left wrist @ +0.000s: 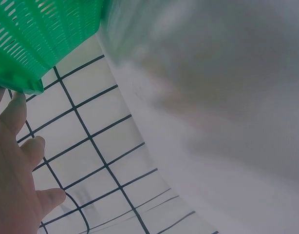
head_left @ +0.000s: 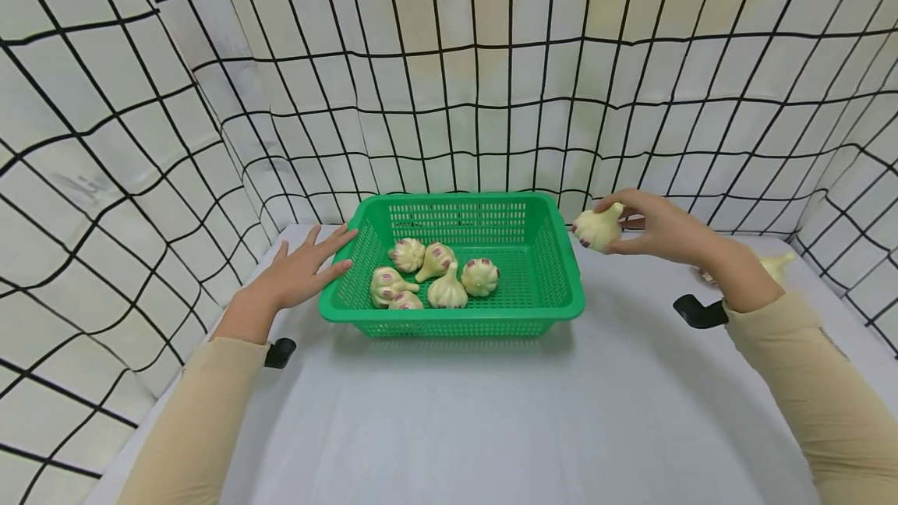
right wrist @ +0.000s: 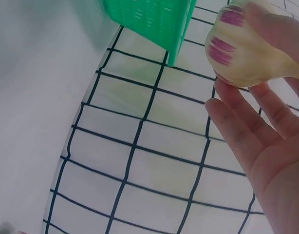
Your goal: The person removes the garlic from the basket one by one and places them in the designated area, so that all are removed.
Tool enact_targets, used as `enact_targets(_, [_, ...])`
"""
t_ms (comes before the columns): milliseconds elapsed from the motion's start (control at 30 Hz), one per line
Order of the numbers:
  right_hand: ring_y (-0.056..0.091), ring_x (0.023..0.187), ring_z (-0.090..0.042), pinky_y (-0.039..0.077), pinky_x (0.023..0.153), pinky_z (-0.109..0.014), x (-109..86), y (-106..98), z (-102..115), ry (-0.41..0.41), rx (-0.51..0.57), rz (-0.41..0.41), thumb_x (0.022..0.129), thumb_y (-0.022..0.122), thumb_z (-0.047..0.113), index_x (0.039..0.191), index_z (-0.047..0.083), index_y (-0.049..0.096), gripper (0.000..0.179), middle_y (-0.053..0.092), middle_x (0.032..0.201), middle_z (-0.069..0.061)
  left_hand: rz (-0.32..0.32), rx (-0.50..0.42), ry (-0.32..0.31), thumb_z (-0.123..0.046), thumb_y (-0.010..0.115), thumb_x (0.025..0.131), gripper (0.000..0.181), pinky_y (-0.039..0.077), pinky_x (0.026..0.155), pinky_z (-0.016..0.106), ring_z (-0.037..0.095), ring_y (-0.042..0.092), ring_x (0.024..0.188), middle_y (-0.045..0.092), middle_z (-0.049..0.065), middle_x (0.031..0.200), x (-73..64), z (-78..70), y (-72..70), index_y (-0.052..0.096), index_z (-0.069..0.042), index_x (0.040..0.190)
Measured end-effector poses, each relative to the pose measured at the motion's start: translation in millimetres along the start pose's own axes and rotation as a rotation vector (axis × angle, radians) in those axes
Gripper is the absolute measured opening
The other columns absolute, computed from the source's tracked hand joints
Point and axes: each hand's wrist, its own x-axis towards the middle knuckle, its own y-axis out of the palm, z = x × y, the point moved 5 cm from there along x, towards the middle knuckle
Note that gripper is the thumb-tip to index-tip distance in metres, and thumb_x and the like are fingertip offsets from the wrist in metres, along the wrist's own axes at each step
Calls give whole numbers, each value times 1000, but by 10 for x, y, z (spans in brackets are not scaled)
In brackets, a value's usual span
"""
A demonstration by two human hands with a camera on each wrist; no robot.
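A green plastic basket stands on the white table with several garlic bulbs grouped in its left and middle part. My left hand has its fingers spread, with the fingertips at the basket's left rim; the left wrist view shows them against the green edge. In the right hand, thumb and fingers pinch another garlic bulb, off the table just right of the basket. Purple streaks mark this pale bulb in the right wrist view.
More garlic lies on the table at the right, partly hidden behind the right forearm. A black grid net in front of white cloth encloses the back and both sides. White tabletop stretches in front of the basket.
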Motion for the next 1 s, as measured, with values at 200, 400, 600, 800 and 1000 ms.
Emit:
enact_targets(200, [58, 119, -36, 51, 101, -49, -117, -79, -113, 52, -24, -44, 84, 84, 2, 132, 2, 60, 54, 56, 135, -13, 1, -2, 2, -52, 41, 108, 68, -11, 113, 75, 42, -6, 155, 12, 10, 171, 1, -20, -17, 21, -22, 166])
enact_targets(400, [56, 116, -31, 55, 97, -40, -249, -151, -207, 55, -46, -70, 86, 85, 8, 135, 2, 58, 56, 56, 137, -13, 2, 0, -4, -54, 40, 108, 69, -11, 113, 74, 43, -6, 155, 12, 11, 171, -8, -18, -16, 21, -21, 166])
enact_targets(600, [54, 121, -28, 56, 93, -31, -417, -231, -365, 150, -52, -109, 86, 86, 14, 139, 6, 58, 60, 56, 137, -8, -1, -3, 9, -52, 41, 109, 68, -10, 112, 76, 45, -4, 154, 13, 11, 171, -7, -20, -1, 21, -21, 166])
enact_targets(800, [55, 126, -47, 58, 86, -29, -568, -297, -487, 219, -51, -101, 89, 83, 17, 146, 8, 53, 65, 48, 146, -15, -2, 2, 6, -53, 40, 108, 69, -10, 112, 76, 43, -5, 155, 13, 11, 171, 0, -6, 6, 21, -20, 166])
enact_targets(1000, [53, 125, -30, 44, 80, -4, -698, -352, -626, 244, -49, -129, 91, 81, 15, 145, 6, 52, 62, 48, 143, -13, -2, 6, 4, -54, 39, 108, 69, -10, 112, 76, 43, -6, 155, 13, 11, 171, 16, 10, 9, 21, -21, 166])
